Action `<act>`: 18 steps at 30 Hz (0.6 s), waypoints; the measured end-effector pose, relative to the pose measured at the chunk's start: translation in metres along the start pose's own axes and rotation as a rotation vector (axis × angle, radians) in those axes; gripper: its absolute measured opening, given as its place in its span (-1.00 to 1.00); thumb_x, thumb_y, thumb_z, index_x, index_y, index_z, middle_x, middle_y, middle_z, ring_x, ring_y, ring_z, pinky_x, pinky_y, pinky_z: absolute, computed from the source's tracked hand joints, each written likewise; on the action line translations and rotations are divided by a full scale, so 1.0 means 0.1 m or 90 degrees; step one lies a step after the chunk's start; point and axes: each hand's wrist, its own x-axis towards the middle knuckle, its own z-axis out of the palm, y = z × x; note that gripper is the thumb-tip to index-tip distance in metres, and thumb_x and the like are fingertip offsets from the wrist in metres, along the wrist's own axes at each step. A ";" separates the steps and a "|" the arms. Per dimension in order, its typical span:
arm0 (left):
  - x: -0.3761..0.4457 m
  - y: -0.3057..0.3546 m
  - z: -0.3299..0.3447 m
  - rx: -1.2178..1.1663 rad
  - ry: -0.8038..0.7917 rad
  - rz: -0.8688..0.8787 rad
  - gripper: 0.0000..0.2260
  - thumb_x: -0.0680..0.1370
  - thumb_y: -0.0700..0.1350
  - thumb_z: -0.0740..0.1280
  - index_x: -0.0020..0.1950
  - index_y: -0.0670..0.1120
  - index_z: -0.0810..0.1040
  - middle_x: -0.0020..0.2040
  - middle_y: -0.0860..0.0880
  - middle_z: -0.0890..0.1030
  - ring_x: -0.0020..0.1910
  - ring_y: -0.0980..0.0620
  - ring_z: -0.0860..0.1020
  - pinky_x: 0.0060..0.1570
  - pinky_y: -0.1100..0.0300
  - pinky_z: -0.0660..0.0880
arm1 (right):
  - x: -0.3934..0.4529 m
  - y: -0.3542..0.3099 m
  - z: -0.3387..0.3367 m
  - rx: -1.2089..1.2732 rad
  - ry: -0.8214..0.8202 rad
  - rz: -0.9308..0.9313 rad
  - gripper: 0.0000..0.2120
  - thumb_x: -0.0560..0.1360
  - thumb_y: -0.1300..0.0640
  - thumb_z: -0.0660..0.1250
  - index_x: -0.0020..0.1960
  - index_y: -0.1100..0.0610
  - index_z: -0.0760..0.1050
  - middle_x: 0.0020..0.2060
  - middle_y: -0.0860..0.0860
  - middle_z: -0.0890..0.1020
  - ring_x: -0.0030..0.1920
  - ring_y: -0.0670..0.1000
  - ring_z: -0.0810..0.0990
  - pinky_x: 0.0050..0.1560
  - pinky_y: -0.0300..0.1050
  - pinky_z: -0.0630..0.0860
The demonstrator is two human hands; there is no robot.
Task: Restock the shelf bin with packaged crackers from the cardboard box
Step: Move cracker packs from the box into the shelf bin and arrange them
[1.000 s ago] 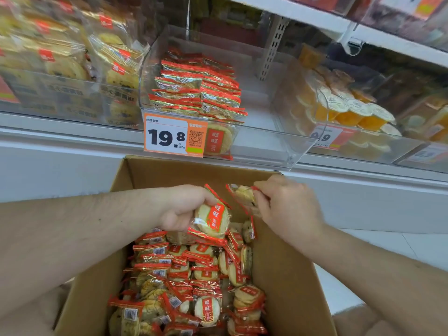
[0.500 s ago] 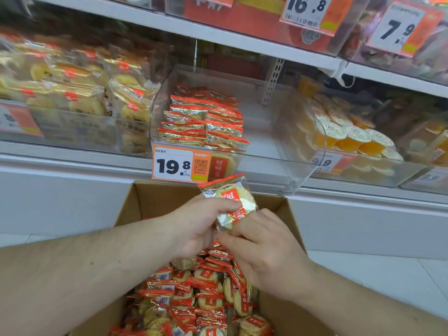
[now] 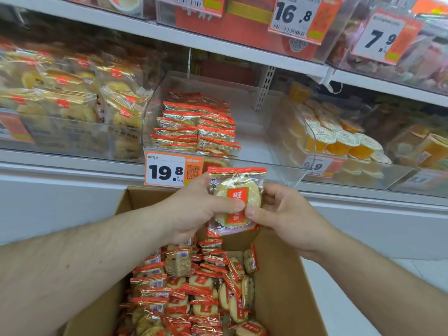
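Cracker packet [image 3: 236, 197] now facing front, raised since half a second ago; left hand [image 3: 194, 209] and right hand [image 3: 286, 214] both pinching it. Clear wrap, red edges, round pale cracker; shelf bin [image 3: 254, 163] at 12 o'clock.

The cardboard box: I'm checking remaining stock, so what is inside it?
The cardboard box holds many red-edged cracker packs, heaped loosely. The left hand and right hand hold one pack above it. Forearms cover the sides; the bottom is hidden.
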 end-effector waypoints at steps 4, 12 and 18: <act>0.02 0.18 0.03 0.093 -0.012 0.042 -0.55 0.40 -0.33 0.49 0.22 -0.15 0.44 -0.12 -0.03 0.71 -0.18 0.09 0.68 -0.22 0.27 0.59 | -0.01 -0.17 -0.03 0.005 0.017 -0.005 -0.81 0.46 0.43 0.37 0.00 0.20 0.53 -0.30 -0.06 0.66 -0.40 -0.19 0.60 -0.44 -0.41 0.42; 0.23 0.49 -0.13 0.471 0.221 0.382 -0.59 0.45 0.03 0.47 0.21 0.17 0.39 0.04 0.21 0.49 0.00 0.24 0.51 -0.05 0.41 0.47 | 0.41 -0.64 -0.32 0.029 0.207 0.054 -0.92 0.50 0.25 0.41 -0.09 0.16 0.51 -0.49 -0.02 0.47 -0.55 -0.11 0.20 -0.50 -0.22 0.09; 0.53 0.58 -0.37 0.803 0.314 0.475 -0.85 0.51 0.01 0.37 0.05 0.03 0.58 0.08 0.09 0.53 0.16 0.01 0.46 0.20 0.11 0.40 | 1.52 -0.73 -0.61 -0.030 0.429 0.098 -0.76 0.40 0.25 0.51 -0.17 0.14 0.43 -0.40 0.06 0.45 -0.50 -0.05 0.32 -0.60 -0.32 0.21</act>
